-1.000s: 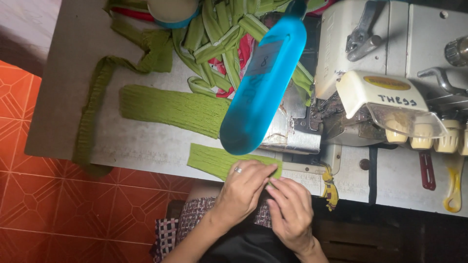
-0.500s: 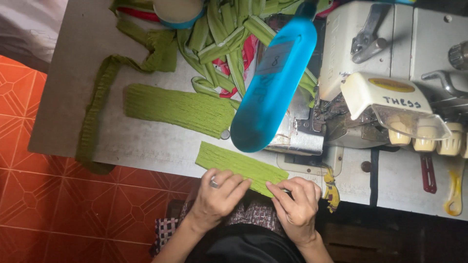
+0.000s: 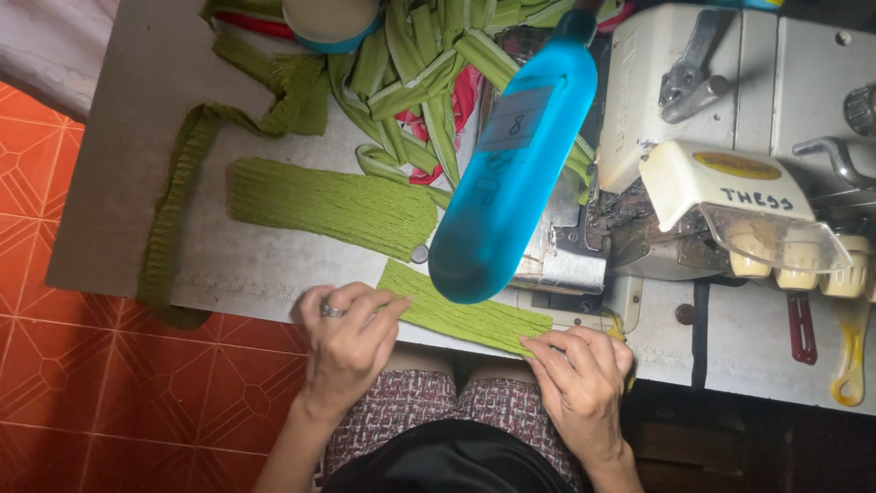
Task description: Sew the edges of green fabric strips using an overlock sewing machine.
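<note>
Two hands pinched one green ribbed fabric strip [image 3: 461, 310] at the bench [image 3: 119, 183] edge: left hand [image 3: 347, 342] gripping its left end, right hand [image 3: 579, 374] its right. One blue bottle [image 3: 511, 173] overhung it.

Small sewing workshop, seen from above. White industrial overlock machine [image 3: 730, 173] at right on a grey table [image 3: 119, 137], cream thread knobs along its front. Heaps of green ribbed fabric strips [image 3: 411, 64] at the far side, more flat green pieces [image 3: 328, 201] laid out nearer. Orange patterned floor tiles [image 3: 55, 365] at left, worn and plain, like a home-run or small garment shop.
</note>
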